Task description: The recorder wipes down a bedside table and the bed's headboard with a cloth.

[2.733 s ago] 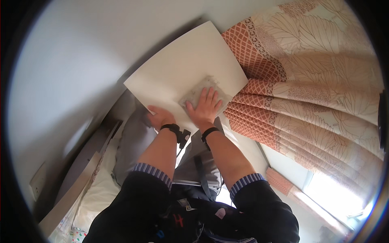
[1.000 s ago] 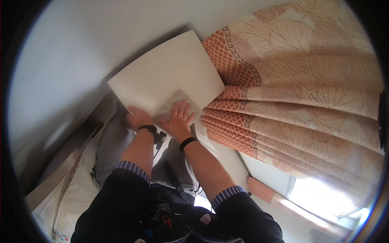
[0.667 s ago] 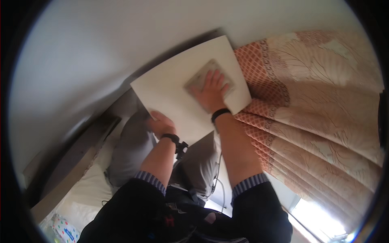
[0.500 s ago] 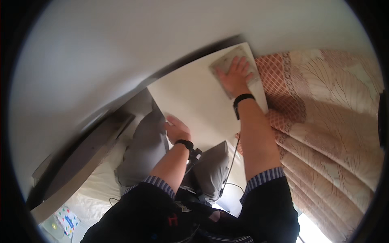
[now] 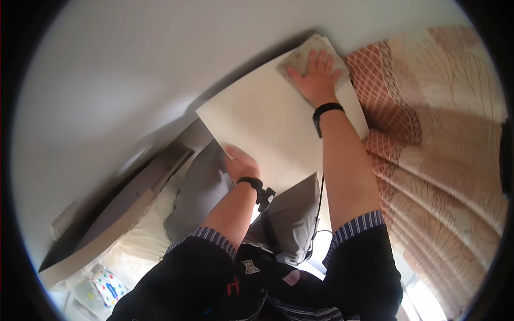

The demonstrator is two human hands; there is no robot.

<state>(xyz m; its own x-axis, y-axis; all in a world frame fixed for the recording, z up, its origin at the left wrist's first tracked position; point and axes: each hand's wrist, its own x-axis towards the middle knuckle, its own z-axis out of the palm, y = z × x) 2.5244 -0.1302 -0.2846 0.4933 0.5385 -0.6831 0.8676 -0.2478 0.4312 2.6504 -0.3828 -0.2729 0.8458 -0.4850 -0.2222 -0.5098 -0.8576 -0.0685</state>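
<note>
My right hand [image 5: 317, 77] lies flat with spread fingers on a folded greyish cloth [image 5: 300, 59]. The cloth rests on a cream-coloured board-like surface [image 5: 262, 117], close to its far right corner. My left hand [image 5: 242, 163] is at the left edge of this surface, closed about the edge, with some fingers hidden. Beside that hand is a dark grey pillow-like cushion [image 5: 198, 187]. Another dark grey cushion [image 5: 294, 214] stands between my forearms.
A pale wall [image 5: 134, 64] runs along the far side. Patterned beige and rust curtains [image 5: 433, 160] hang at the right, against the surface's edge. At the left are a long padded panel [image 5: 112, 219] and a polka-dot package [image 5: 107, 283]. A thin dark cable [image 5: 319, 200] passes near my right forearm.
My right hand and the cloth have moved farther away, up to the far right corner. The whole view has shifted slightly. My left hand stays at the left edge.
</note>
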